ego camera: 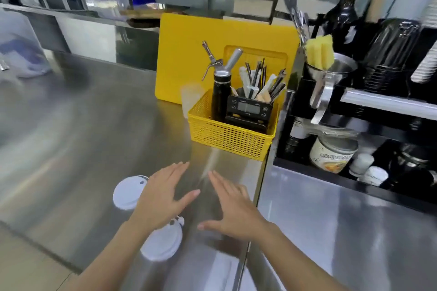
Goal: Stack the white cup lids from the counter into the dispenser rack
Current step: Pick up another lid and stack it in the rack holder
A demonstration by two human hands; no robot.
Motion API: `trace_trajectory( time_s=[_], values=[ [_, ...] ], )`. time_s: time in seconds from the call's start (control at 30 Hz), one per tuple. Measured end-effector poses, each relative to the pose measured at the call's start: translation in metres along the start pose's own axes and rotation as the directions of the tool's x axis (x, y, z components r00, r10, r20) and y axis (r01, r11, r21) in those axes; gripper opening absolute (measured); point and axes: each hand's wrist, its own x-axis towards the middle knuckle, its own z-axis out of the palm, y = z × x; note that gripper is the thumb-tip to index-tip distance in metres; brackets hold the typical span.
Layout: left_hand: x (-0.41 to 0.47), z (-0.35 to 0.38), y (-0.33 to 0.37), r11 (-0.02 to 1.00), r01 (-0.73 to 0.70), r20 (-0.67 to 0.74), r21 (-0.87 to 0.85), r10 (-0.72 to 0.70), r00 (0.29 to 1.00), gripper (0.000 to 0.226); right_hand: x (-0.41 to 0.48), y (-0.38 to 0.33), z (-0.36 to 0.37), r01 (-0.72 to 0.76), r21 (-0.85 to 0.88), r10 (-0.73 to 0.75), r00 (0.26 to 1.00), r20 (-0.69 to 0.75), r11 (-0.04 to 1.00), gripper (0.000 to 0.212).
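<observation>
Two white cup lids lie on the steel counter [71, 125]. One lid [126, 192] is just left of my left hand [163, 196], and its right edge is hidden under that hand. The other lid [162, 241] lies nearer to me, below my left wrist. My left hand hovers flat with the fingers spread and holds nothing. My right hand [233, 208] is beside it, also flat and spread, with nothing in it. A black rack [387, 101] stands at the right with stacked black cups [390, 54] and white ribbed cup stacks [425, 64].
A yellow mesh basket [227, 137] with a cream whipper, a scale and utensils stands behind my hands. A yellow cutting board [189, 54] leans behind it. A seam [250, 231] splits the counter beside my right hand. Jars and a steel funnel sit in the rack.
</observation>
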Motion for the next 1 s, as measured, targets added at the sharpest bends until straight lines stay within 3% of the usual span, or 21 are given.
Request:
trace_trajectory(
  time_s=[0.3,0.47,0.57,0.7,0.87,1.0],
  values=[
    [-0.058,0.012,-0.053,0.974,0.198,0.166,-0.113,-0.178,0.970,0.106,0.014,-0.034,0.077,-0.035,0.052,0.026,0.985,0.169,0.998,0.110],
    [-0.078,0.012,-0.068,0.943,0.220,0.332,-0.250,-0.130,0.934,0.081,0.017,-0.038,0.092,-0.032,0.012,0.030,0.991,0.131,0.999,0.105],
    [-0.081,0.011,-0.070,0.962,0.124,0.333,-0.241,-0.038,0.942,0.084,0.017,-0.042,0.087,-0.009,0.052,0.003,0.995,0.100,0.999,0.086],
    [-0.067,0.002,-0.051,0.912,0.095,0.246,-0.398,0.006,0.969,0.076,0.014,-0.040,0.072,-0.033,0.101,0.026,0.997,0.075,0.994,0.075],
    [-0.039,0.003,-0.023,0.907,0.087,0.244,-0.411,0.017,0.970,0.079,0.003,-0.017,0.028,-0.081,0.193,0.082,0.997,0.004,0.978,0.077],
    [-0.001,-0.002,0.028,0.896,-0.002,0.168,-0.444,0.086,0.982,0.080,-0.016,0.006,-0.023,-0.053,0.180,0.080,0.986,-0.145,0.982,0.084]
  ],
)
